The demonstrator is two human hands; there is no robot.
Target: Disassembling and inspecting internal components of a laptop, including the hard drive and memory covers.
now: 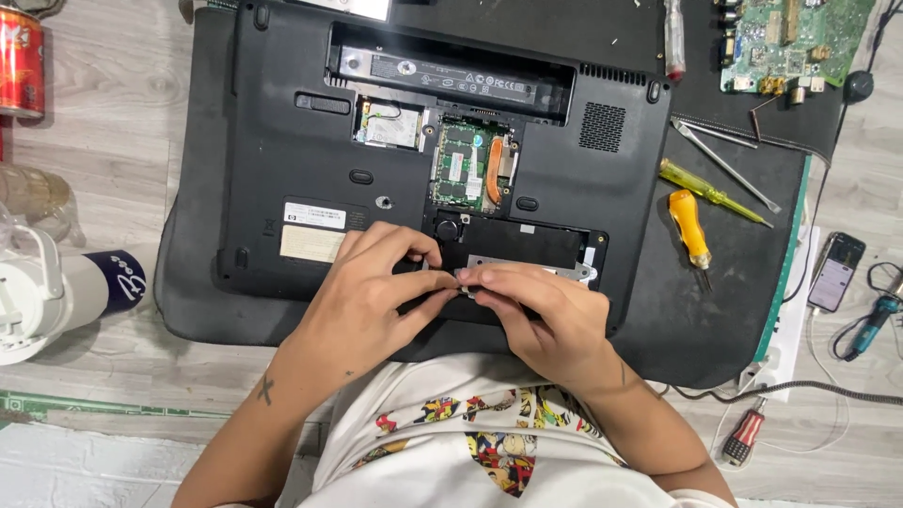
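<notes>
A black laptop [282, 141] lies upside down on a dark mat [715, 310], with its bottom covers off and memory modules and a copper heat pipe [493, 171] showing. My left hand [367, 301] and my right hand [550, 315] meet at the near edge of the open drive bay. Their fingertips pinch the end of a thin metal bracket [555, 268] lying across that bay. Whatever small part sits between the fingers is hidden.
Right of the laptop lie tweezers [724, 165], a yellow-green tester screwdriver [710, 190] and an orange-handled screwdriver [691, 230]. A green circuit board [790, 42] sits at the far right, a phone [835, 273] and cables beside the mat. A white bottle [56, 292] and red can [21, 61] stand left.
</notes>
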